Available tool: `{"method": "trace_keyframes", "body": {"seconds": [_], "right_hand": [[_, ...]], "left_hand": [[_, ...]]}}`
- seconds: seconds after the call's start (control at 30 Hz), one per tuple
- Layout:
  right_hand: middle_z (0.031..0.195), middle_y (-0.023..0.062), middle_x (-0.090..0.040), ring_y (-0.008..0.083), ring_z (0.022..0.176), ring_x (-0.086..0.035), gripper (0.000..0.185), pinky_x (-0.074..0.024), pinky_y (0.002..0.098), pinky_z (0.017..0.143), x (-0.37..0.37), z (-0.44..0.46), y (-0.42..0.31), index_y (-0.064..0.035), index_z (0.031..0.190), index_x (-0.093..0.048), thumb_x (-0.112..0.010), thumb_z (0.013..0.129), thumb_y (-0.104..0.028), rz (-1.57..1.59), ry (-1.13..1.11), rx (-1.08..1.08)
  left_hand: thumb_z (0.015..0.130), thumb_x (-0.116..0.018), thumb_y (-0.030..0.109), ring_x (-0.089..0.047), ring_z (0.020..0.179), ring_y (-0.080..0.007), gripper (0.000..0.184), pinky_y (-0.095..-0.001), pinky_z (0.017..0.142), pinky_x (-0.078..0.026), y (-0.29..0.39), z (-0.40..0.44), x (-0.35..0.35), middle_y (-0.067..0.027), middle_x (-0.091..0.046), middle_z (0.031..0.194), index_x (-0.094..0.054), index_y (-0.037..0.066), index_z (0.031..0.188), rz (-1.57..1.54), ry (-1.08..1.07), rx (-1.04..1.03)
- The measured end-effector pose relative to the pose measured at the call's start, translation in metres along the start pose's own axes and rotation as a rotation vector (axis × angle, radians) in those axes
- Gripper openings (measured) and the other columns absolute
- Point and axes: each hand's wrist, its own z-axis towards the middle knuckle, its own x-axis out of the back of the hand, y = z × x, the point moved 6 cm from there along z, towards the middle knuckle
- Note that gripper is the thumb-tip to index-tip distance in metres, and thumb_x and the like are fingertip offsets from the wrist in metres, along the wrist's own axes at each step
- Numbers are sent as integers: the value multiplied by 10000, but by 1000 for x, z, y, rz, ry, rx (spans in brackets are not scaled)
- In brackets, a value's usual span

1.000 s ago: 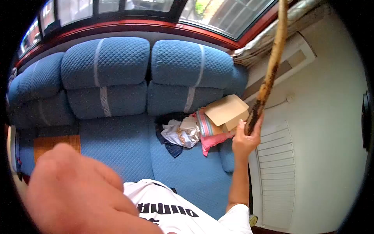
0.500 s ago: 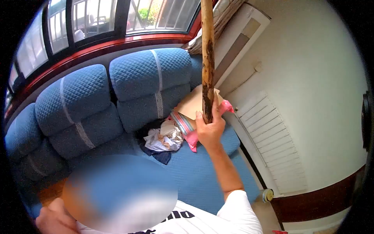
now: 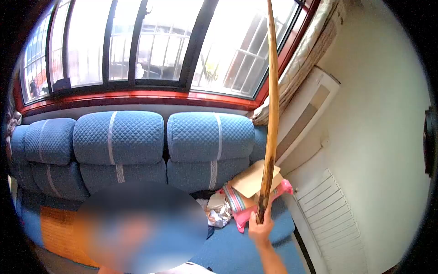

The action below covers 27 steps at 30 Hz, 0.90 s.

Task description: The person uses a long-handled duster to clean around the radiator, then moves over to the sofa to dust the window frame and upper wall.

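My right hand point(image 3: 261, 228) is wrapped round the lower end of a long wooden stick point(image 3: 272, 105), raised upright in front of me. The stick is light brown and slightly curved, with dark patches near the grip, and its top reaches the upper edge of the view. Behind my right hand lie a cardboard piece point(image 3: 253, 180), a pink and striped cloth point(image 3: 235, 201) and a crumpled whitish bundle point(image 3: 218, 212) on the blue sofa point(image 3: 232, 255). My left hand point(image 3: 134, 230) shows only as a blurred skin-toned patch; its fingers cannot be made out.
A window point(image 3: 159, 50) with dark frames and bars runs behind the sofa. Beside it hang a curtain point(image 3: 308, 57) and a tall white appliance point(image 3: 310, 109). A wooden panel point(image 3: 57, 230) is at the left of the sofa, and a white wall rack point(image 3: 331, 210) at the right.
My view has tilted up, showing more window. The stick, still in my right hand, appears further right and lower, with more of its length visible. My left hand has moved up into the blurred area.
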Motion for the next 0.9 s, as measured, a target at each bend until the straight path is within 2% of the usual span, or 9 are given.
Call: {"method": "trace_keyframes", "body": {"seconds": [0.13,0.33,0.5,0.53,0.57,0.67,0.77,0.83,0.9], "right_hand": [[765,58,-572,80,588,-495,660,-435,230,546,-5,-19,17,-8,1359,-305,-564,755,46,9,8,33],[853,62,-582,73,615,-494,660,-436,220,569,-7,-29,34,34,1355,-283,-558,756,68,-59,-53,-42],[655,40,-529,77,515,-456,653,-412,243,489,-26,-8,12,28,1348,-303,-570,753,53,-9,4,21],[817,207,-622,292,661,-634,621,-489,358,617,-27,-1,6,36,1305,-372,-612,736,-34,19,7,-78],[817,207,-622,292,661,-634,621,-489,358,617,-30,10,7,36,1305,-372,-612,736,-34,18,9,-77],[717,91,-592,114,543,-510,648,-447,269,527,-30,45,-15,12,1347,-324,-576,750,15,-39,87,134],[880,134,-616,133,698,-574,637,-469,282,639,-18,94,-46,15,1341,-333,-571,750,9,-120,95,188],[1010,157,-600,128,793,-569,636,-463,274,695,-14,128,-64,15,1344,-328,-563,753,20,51,72,100],[1027,145,-601,120,789,-562,631,-459,258,691,-6,159,-91,19,1346,-325,-551,757,34,44,51,101]], "left_hand": [[831,-585,199,-278,396,-27,426,-226,366,-240,-42,5,-7,69,-345,451,-394,124,457,-191,-4,182],[835,-579,223,-272,389,-30,445,-225,375,-233,-50,14,-14,71,-325,447,-373,130,452,-148,-49,174],[841,-578,216,-282,396,-26,448,-222,377,-234,-47,18,-10,74,-326,447,-372,130,452,-142,-35,166],[841,-579,214,-287,397,-24,445,-222,376,-235,-47,19,-10,74,-332,448,-377,129,453,-155,-34,182],[841,-581,211,-293,398,-23,443,-223,376,-236,-47,19,-10,73,-338,449,-381,129,455,-167,-34,197],[842,-583,213,-299,399,-22,434,-224,377,-237,-48,23,-14,74,-343,452,-391,129,461,-133,-39,177],[845,-584,218,-301,400,-22,426,-224,375,-233,-44,24,-26,78,-350,457,-403,132,469,-156,-91,178],[848,-585,224,-301,400,-22,427,-224,375,-232,-42,24,-34,81,-348,459,-403,134,472,-174,-118,177],[850,-586,229,-300,401,-21,427,-223,375,-231,-44,24,-41,83,-346,462,-402,136,475,-190,-147,179]]}}
